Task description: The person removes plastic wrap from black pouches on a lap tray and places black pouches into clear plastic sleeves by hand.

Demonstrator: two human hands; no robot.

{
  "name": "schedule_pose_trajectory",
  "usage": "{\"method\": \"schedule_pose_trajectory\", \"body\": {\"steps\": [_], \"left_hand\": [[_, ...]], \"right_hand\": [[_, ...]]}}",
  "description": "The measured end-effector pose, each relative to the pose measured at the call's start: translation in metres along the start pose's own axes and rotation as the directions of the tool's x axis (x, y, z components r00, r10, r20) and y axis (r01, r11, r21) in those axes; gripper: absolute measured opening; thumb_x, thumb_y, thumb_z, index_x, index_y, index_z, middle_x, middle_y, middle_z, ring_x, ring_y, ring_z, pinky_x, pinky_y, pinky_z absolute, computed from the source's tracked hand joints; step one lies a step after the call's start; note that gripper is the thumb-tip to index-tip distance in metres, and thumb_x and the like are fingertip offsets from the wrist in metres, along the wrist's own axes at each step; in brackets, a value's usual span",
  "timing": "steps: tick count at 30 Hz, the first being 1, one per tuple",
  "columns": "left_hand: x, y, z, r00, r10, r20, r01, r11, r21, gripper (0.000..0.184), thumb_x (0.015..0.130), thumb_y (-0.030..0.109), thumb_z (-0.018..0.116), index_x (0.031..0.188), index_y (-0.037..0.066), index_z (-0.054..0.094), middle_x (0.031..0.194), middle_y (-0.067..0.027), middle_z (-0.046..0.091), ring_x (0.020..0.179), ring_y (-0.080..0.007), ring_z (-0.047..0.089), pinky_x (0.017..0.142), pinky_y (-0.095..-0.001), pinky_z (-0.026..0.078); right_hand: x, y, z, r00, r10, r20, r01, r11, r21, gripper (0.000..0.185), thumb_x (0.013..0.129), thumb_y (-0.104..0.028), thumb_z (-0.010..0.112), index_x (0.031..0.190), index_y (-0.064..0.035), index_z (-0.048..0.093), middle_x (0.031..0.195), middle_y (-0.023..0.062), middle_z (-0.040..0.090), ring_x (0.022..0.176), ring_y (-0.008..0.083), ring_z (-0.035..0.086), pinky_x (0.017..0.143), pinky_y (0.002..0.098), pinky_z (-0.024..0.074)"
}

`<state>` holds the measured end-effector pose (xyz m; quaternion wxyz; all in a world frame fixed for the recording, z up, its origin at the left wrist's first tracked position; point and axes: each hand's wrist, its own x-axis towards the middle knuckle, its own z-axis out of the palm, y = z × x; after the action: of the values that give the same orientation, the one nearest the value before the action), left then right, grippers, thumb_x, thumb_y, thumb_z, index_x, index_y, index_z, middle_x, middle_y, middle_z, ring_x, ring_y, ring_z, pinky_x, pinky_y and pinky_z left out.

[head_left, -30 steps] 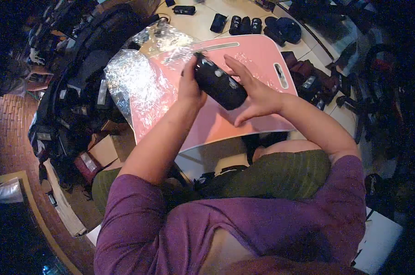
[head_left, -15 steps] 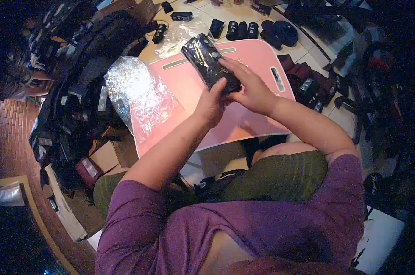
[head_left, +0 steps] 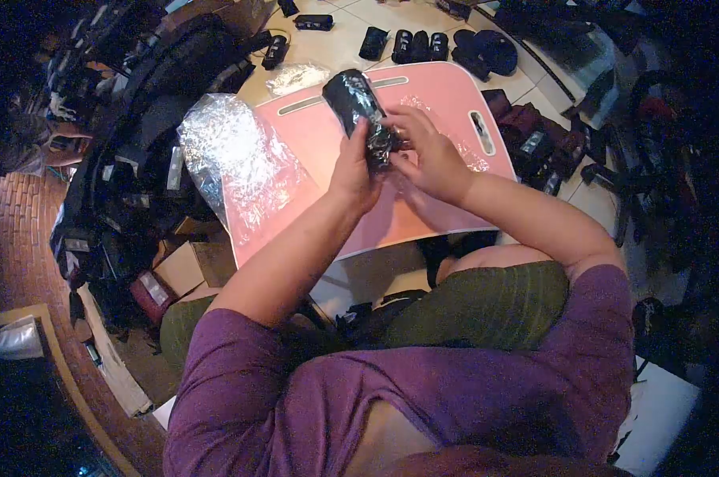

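Above the pink lap table I hold a black bundle in shiny clear plastic, rolled into a thick cylinder and tilted with its far end to the left. My left hand is wrapped round its lower left side, thumb on top. At the near right end, the curled fingers of my right hand grip the bundle's plastic; their tips are partly hidden. A large crinkled clear plastic bag lies on the table's left part, hanging over its edge.
Several black rolled bundles with pale labels lie on the tiled floor beyond the table. Dark red packages are piled at the right. Black packages are heaped at the left, near an open cardboard box.
The bundle has gone from a flatter packet to a rounder roll. My right hand has shifted from lying along its top to gripping its near right end.
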<state>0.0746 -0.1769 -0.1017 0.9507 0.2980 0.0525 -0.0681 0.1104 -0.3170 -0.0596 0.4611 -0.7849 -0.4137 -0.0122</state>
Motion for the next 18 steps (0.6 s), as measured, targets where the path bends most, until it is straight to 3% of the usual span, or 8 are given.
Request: {"method": "schedule_pose_trajectory", "body": {"steps": [4,6,8,12,13,16,17,18], "left_hand": [[0.013,-0.001,-0.011,0.983,0.066,-0.174,-0.050,0.994,0.098,0.044,0.089,0.047,0.043,0.107,0.008,0.051,0.093,-0.0090,0.061,0.085,-0.0232,0.061,0.078,-0.0360,0.050],[0.012,0.010,-0.022,0.957,0.114,-0.265,-0.089,0.991,0.104,0.040,0.085,0.037,0.055,0.110,0.009,0.041,0.086,-0.0080,0.058,0.070,-0.0225,0.061,0.054,-0.0359,0.053],[0.013,0.019,-0.033,0.962,0.090,-0.259,-0.071,0.994,0.081,0.039,0.084,0.035,0.058,0.109,0.011,0.042,0.088,-0.0069,0.057,0.068,-0.0207,0.059,0.052,-0.0369,0.053],[0.017,0.025,-0.043,0.947,0.144,-0.287,-0.104,0.983,0.149,0.036,0.082,0.039,0.057,0.104,0.011,0.046,0.085,-0.0064,0.058,0.066,-0.0214,0.059,0.054,-0.0401,0.053],[0.019,0.024,-0.045,0.949,0.127,-0.289,-0.083,0.984,0.160,0.038,0.083,0.045,0.054,0.100,0.012,0.050,0.082,-0.0066,0.058,0.062,-0.0226,0.059,0.057,-0.0432,0.053],[0.034,0.020,-0.067,0.961,0.055,-0.271,-0.012,0.987,0.158,0.043,0.083,0.053,0.048,0.097,0.012,0.054,0.081,-0.0075,0.059,0.064,-0.0248,0.060,0.062,-0.0511,0.051],[0.036,0.016,-0.076,0.965,0.026,-0.262,0.015,0.988,0.152,0.045,0.084,0.054,0.047,0.097,0.012,0.054,0.082,-0.0079,0.059,0.067,-0.0253,0.060,0.064,-0.0535,0.050],[0.034,0.016,-0.071,0.968,-0.004,-0.251,0.042,0.988,0.147,0.046,0.084,0.055,0.046,0.098,0.012,0.054,0.082,-0.0083,0.059,0.069,-0.0258,0.060,0.065,-0.0559,0.050]], "right_hand": [[0.003,0.010,-0.001,0.998,0.028,-0.053,-0.028,1.000,0.003,0.037,0.070,0.002,0.057,0.106,-0.0058,0.051,0.105,0.0151,0.050,0.086,0.0306,0.056,0.074,0.0333,0.0484],[0.003,0.015,-0.007,0.997,0.075,-0.033,-0.075,0.997,-0.014,0.036,0.070,0.004,0.054,0.105,-0.0052,0.052,0.101,0.0152,0.051,0.081,0.0301,0.057,0.070,0.0331,0.0483],[0.003,0.016,-0.017,0.972,0.129,0.197,-0.123,0.992,-0.038,0.040,0.069,0.010,0.048,0.106,-0.0050,0.052,0.101,0.0104,0.051,0.077,0.0179,0.056,0.067,0.0283,0.0471],[0.003,0.024,-0.030,0.976,0.123,0.178,-0.120,0.992,-0.028,0.037,0.067,0.006,0.045,0.102,-0.0034,0.053,0.099,0.0098,0.053,0.070,0.0158,0.054,0.065,0.0265,0.0451],[0.003,0.019,-0.034,0.995,0.084,0.061,-0.084,0.996,-0.001,0.039,0.067,0.003,0.047,0.104,-0.0049,0.054,0.100,0.0126,0.054,0.076,0.0231,0.055,0.067,0.0311,0.0472],[0.007,0.015,-0.043,0.998,-0.032,-0.056,0.029,0.998,-0.058,0.047,0.065,0.002,0.047,0.112,-0.0070,0.049,0.107,0.0125,0.052,0.086,0.0261,0.056,0.072,0.0321,0.0478],[0.009,0.028,-0.044,0.985,-0.174,0.009,0.171,0.959,-0.226,0.054,0.067,-0.001,0.051,0.120,-0.0110,0.045,0.121,0.0130,0.047,0.106,0.0281,0.052,0.086,0.0364,0.0447],[0.009,0.029,-0.042,0.985,-0.171,0.011,0.169,0.960,-0.225,0.054,0.067,-0.001,0.051,0.120,-0.0110,0.045,0.121,0.0130,0.047,0.106,0.0281,0.052,0.086,0.0364,0.0447]]}}
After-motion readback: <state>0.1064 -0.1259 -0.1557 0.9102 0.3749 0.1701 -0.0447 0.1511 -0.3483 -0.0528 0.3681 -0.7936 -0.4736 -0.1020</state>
